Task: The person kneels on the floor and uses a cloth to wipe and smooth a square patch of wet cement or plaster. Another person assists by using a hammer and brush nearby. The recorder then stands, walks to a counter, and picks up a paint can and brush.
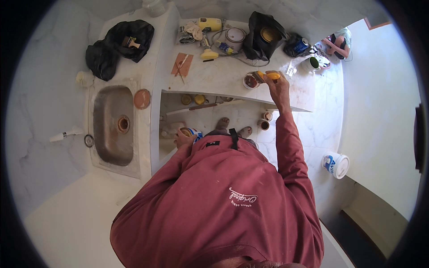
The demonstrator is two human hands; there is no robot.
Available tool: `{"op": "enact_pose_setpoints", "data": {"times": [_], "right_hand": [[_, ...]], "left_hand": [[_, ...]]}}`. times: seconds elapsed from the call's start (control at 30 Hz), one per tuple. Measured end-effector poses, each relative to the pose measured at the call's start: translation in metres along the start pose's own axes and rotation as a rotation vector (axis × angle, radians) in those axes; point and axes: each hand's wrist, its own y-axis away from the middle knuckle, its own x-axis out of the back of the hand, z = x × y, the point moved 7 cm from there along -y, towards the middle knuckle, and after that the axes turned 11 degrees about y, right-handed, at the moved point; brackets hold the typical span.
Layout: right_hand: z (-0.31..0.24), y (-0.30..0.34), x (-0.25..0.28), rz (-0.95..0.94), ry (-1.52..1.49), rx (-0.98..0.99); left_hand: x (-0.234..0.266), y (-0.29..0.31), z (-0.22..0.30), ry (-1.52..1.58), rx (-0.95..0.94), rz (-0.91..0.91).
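Observation:
My right hand [280, 89] grips a paintbrush [271, 76] with a yellow handle. Its bristles point left, at the mouth of a small white tub [251, 84] that holds reddish-brown paint and stands on the marble counter's front edge; whether they touch the paint I cannot tell. Down at my waist, my left hand [180, 140] is wrapped round a blue and white tin can [195, 133] held against my body. The can's inside is hard to make out from here.
Left is a steel sink [103, 134] with a reddish-brown round lid [142, 98] by its rim. Along the counter lie a yellow power tool [209, 23], a paint tin [235, 35] and a black bag [261, 49]. A white bucket [342, 166] stands right; another person [338, 43] sits beyond.

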Motion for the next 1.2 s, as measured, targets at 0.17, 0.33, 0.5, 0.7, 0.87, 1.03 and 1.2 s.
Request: {"op": "enact_pose_setpoints", "data": {"times": [0.17,0.33,0.5,0.7,0.87,1.03,1.2], "right_hand": [[-0.009,0.000,-0.001,0.009,0.021,0.013],[-0.003,0.002,-0.001,0.001,0.011,0.016],[-0.012,0.004,-0.004,0.017,0.036,0.045],[0.008,0.017,-0.012,0.083,0.015,0.032],[0.008,0.022,-0.018,0.095,-0.022,0.011],[0.021,0.028,-0.011,0.137,-0.036,0.031],[0.027,0.026,-0.015,0.099,-0.025,0.011]], "left_hand": [[-0.006,-0.007,-0.018,0.004,-0.044,0.015],[-0.005,0.001,-0.018,0.027,-0.002,-0.024],[-0.003,-0.006,-0.034,0.009,-0.108,0.045],[-0.004,-0.003,-0.028,0.030,-0.012,-0.004],[-0.003,-0.012,-0.039,0.061,-0.053,0.009],[0.002,-0.003,-0.020,0.024,0.026,-0.011],[0.012,0.008,-0.008,0.064,0.017,-0.014]]}}
